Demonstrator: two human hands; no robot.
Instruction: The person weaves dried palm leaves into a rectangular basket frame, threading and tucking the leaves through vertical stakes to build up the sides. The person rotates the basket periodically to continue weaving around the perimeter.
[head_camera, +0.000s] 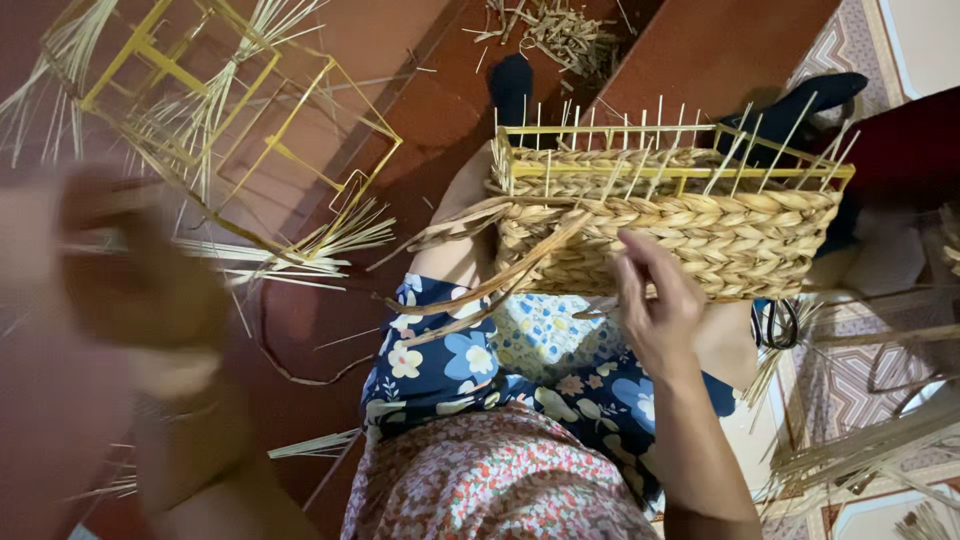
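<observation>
Half-woven basket (670, 225): rectangular yellow wire frame, lying across the person's lap. Side wall covered in thick tan braided fibre, rows running lengthwise. Thin pale upright stakes stand above the rim. Loose flat strands (480, 270) trail off its left end, unwoven.

No packages, labels, signs or screens observed anywhere in the head view: none near, far, left or right.
</observation>
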